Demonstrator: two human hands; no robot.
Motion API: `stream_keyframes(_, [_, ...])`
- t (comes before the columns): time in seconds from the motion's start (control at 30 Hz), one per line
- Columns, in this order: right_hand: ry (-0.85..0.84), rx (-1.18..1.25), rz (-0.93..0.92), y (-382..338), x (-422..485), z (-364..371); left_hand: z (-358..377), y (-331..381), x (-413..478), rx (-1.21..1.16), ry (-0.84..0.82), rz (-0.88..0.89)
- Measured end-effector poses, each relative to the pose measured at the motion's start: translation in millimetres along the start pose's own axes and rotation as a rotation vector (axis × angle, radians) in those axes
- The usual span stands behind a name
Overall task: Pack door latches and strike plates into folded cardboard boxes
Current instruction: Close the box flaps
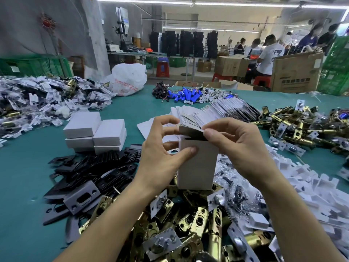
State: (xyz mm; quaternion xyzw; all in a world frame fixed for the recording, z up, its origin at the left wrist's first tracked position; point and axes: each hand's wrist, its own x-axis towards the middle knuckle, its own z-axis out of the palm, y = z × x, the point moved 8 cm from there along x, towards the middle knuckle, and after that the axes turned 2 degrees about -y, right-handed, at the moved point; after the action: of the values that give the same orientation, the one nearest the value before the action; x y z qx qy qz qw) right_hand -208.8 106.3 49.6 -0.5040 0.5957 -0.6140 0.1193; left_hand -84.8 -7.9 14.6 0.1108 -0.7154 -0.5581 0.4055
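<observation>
Factory hall, teal-covered desk (22, 167), other workers blurred at the far right. At far left lay a heap of small bagged parts (47, 99). Next came a stack of closed white boxes (96, 135), with black strike plates (90, 171) fanned out in front of it. At centre the left hand (160, 157) gripped an upright cardboard box (196, 167), thumb on the front wall and fingers curled behind. The box stood over the near pile of brass door latches (198, 224). The right hand (238, 148) pinched the top flap (190, 132) between thumb and forefinger, the flap half raised. Flat box blanks (217, 110) lay behind the hands, and more latches (294, 121) were heaped at right. Judgement: the box is thin card, light and easily creased, so hold it by the side walls and take the flap by its free edge. The latches look heavy and rigid, so the bottom would want support once loaded. Not resolved: the box interior was dark, contents unknown. Whether the base rested on the latches or hung just above them could not be told. Left fingertips were hidden behind the box.
</observation>
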Motion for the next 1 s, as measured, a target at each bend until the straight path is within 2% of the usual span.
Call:
stream_keyframes(0.4, [0.025,-0.062,-0.006,0.5,0.3,-0.7,-6.3,2.8,4.9,0.016,0.132,0.022])
stream_keyframes(0.57, [0.070,-0.070,-0.004,3.4,0.1,-3.1,-6.3,5.1,6.1,0.151,0.145,0.069])
stream_keyframes(1.0, [0.098,-0.167,-0.022,-0.2,-0.2,-0.3,-13.9,8.6,8.2,0.260,0.204,0.065])
